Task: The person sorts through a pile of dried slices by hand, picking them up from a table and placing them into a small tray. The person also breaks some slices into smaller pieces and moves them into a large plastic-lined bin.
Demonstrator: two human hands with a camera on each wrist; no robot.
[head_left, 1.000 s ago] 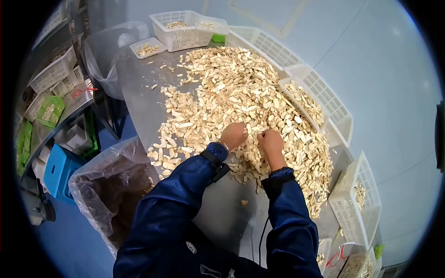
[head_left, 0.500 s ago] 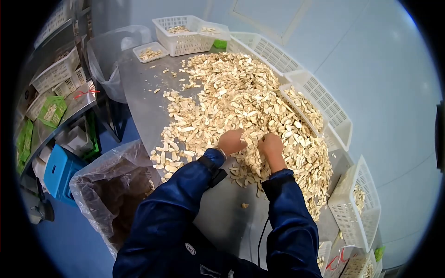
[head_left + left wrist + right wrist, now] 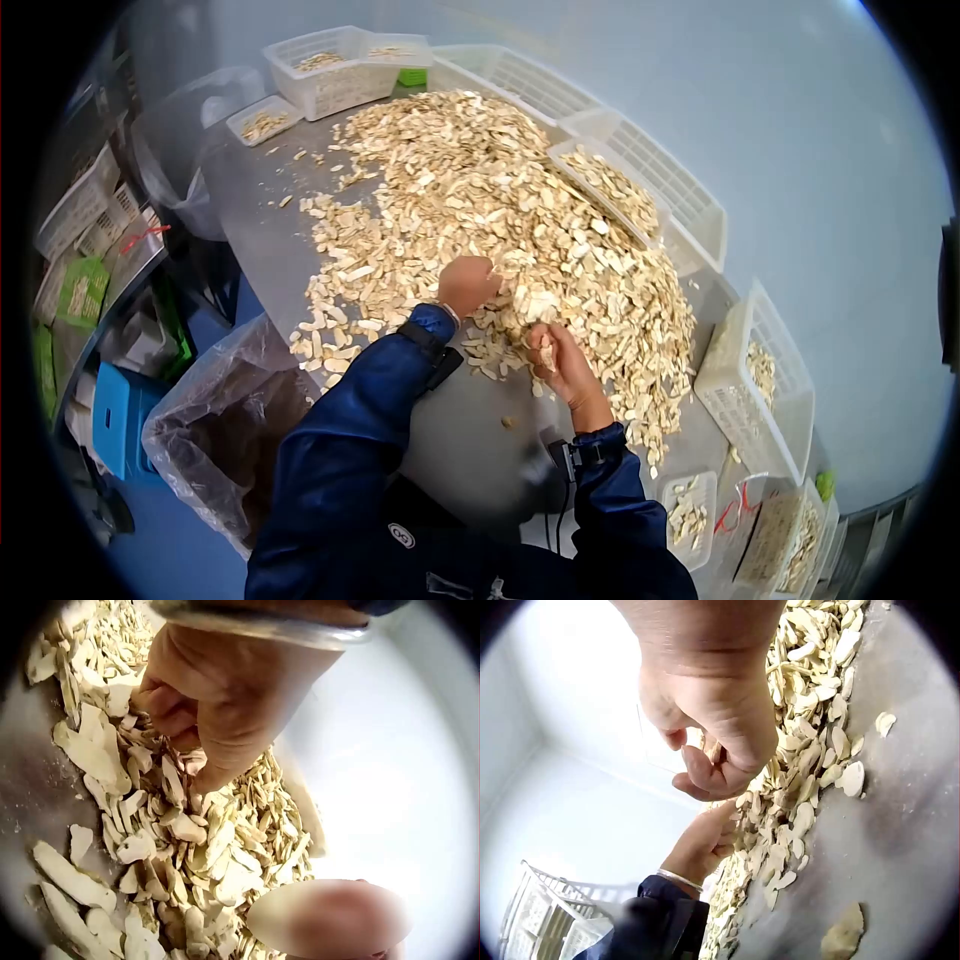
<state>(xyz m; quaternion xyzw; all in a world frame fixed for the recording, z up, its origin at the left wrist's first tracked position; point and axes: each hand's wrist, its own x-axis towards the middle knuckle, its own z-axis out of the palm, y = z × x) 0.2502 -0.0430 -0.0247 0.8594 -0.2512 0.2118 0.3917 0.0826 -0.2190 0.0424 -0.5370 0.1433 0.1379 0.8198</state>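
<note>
Plastic bag (image 3: 215,420) hangs off the tabletop (image 3: 470,450) edge at left. Left hand (image 3: 466,283) digs curled fingers into the near edge of the slices (image 3: 480,200), a dry, pale, flat, oblong heap; whether it grips any, cannot tell. Right hand (image 3: 556,358), just beside and nearer the body, pinches one slice (image 3: 546,352) upright, long axis vertical. White lattice baskets (image 3: 640,190) lie further right.

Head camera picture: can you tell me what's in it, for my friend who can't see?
A person in blue sleeves sorts a big pile of pale dried slices on a metal table. The left hand digs into the pile; the right hand holds slices. White baskets line the edge.
</note>
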